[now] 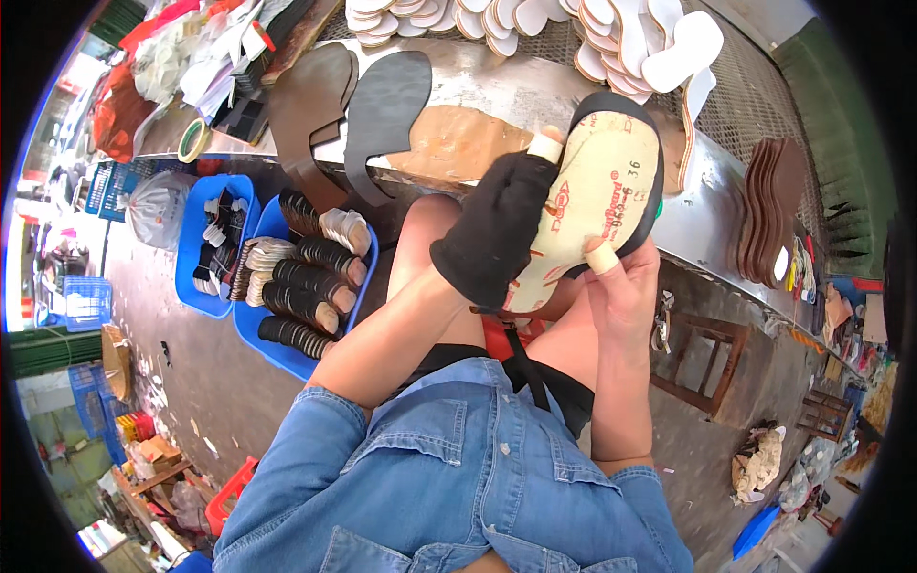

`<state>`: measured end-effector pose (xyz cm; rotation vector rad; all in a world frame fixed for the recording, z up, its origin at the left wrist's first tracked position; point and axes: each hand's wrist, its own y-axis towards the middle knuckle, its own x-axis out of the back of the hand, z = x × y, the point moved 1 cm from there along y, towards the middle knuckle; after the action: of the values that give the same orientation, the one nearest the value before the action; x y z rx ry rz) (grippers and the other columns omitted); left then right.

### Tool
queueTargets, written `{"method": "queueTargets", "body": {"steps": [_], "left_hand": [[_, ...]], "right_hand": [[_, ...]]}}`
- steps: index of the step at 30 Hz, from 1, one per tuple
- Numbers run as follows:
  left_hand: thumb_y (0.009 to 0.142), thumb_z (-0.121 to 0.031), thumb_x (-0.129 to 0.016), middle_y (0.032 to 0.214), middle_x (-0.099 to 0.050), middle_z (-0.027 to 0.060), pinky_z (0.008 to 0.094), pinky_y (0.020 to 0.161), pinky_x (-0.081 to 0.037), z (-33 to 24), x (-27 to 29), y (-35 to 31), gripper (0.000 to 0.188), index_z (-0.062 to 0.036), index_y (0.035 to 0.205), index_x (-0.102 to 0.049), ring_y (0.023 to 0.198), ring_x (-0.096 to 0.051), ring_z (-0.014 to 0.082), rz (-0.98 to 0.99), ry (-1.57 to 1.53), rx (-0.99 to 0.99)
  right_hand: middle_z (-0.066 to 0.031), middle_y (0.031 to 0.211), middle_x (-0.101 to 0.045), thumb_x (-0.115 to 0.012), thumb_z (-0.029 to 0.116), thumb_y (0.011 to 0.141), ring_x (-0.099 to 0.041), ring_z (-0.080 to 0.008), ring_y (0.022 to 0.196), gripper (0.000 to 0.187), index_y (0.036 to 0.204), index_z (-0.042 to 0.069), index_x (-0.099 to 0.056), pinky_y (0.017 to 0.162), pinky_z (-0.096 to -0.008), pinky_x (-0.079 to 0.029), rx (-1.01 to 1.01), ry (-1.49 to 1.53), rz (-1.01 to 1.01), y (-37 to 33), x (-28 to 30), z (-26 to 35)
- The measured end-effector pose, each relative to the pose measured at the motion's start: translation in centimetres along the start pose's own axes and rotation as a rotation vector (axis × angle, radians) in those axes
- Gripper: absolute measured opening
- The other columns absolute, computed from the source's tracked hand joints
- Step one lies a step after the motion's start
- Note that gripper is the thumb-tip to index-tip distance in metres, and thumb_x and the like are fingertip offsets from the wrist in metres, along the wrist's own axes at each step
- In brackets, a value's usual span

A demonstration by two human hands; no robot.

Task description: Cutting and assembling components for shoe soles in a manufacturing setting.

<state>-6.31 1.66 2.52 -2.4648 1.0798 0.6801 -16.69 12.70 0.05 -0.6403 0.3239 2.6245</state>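
Observation:
Over my lap, in front of the bench edge, I hold a cream insole board [597,181] with printed markings, with black material [653,129] wrapped round its far and right edges. My left hand [492,229], in a black glove with a cream cover on one fingertip, grips its left side. My bare right hand [626,286] closes on the near right edge, its thumb, also in a cream cover, pressing on the board's face. Its other fingers are mostly hidden underneath. Beyond my left hand, a dark grey cut leather piece [387,100] lies on the bench next to brown ones [306,100].
The metal-topped bench [468,72] runs across ahead of me. White insoles [683,57] are piled at its back, and wavy brown pieces [769,215] are stacked on the right. Two blue bins [277,355] with shoe parts stand at left. A wooden stool [731,368] is at right.

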Motion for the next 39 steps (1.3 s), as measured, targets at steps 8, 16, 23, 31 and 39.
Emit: {"method": "queueTargets", "body": {"steps": [8, 16, 23, 31, 39], "left_hand": [[0.086, -0.017, -0.052, 0.078, -0.060, 0.0169, 0.0374, 0.067, -0.047, 2.3, 1.6, 0.1, 0.025, -0.0001, 0.104, -0.057, 0.070, -0.058, 0.0345, 0.000, 0.802, -0.569], [0.090, -0.029, -0.056, 0.102, -0.060, 0.0062, 0.0260, 0.079, -0.046, -1.0, -2.6, -2.3, 0.042, -0.0003, 0.120, -0.050, 0.090, -0.057, 0.0101, 0.101, 0.264, -0.181], [0.093, -0.031, -0.049, 0.114, -0.057, 0.0100, 0.0344, 0.090, -0.046, 0.4, 1.7, 0.5, 0.040, -0.0032, 0.121, -0.048, 0.104, -0.056, 0.0197, -0.094, 0.008, -0.186], [0.061, -0.018, -0.078, 0.108, -0.059, 0.0143, 0.0376, 0.089, -0.045, -5.5, 0.8, -2.4, 0.062, -0.0044, 0.116, -0.051, 0.105, -0.056, 0.0271, -0.128, 1.327, -0.749], [0.072, -0.020, -0.067, 0.083, -0.066, 0.0115, 0.0299, 0.073, -0.048, -1.1, 2.8, 0.2, 0.044, -0.0027, 0.111, -0.059, 0.078, -0.062, 0.0150, 0.272, 0.833, 0.038]], "right_hand": [[-0.0123, 0.112, -0.059, -0.057, 0.005, 0.085, -0.059, -0.0187, 0.101, 0.036, 0.119, -0.004, -0.050, 0.087, -0.0309, -0.046, -0.003, 0.045, -0.029, 0.2, 0.7, 0.2], [-0.0124, 0.114, -0.059, -0.058, 0.009, 0.086, -0.058, -0.0192, 0.103, 0.036, 0.119, -0.003, -0.050, 0.089, -0.0322, -0.046, 0.002, 0.068, 0.005, -0.1, 1.0, 0.3], [-0.0087, 0.105, -0.061, -0.064, 0.000, 0.080, -0.061, -0.0142, 0.091, 0.043, 0.119, -0.005, -0.047, 0.080, -0.0266, -0.049, -0.091, -0.203, 0.076, 0.5, 0.5, 0.7], [-0.0095, 0.086, -0.063, -0.066, 0.004, 0.074, -0.062, -0.0152, 0.078, 0.034, 0.105, -0.002, -0.053, 0.068, -0.0284, -0.048, -0.226, -0.886, 0.379, 2.7, 2.7, 5.7], [-0.0068, 0.083, -0.064, -0.064, 0.007, 0.071, -0.060, -0.0179, 0.072, 0.024, 0.095, 0.004, -0.059, 0.066, -0.0293, -0.047, 0.676, -1.062, -0.050, 4.8, -1.2, 10.3]]}}
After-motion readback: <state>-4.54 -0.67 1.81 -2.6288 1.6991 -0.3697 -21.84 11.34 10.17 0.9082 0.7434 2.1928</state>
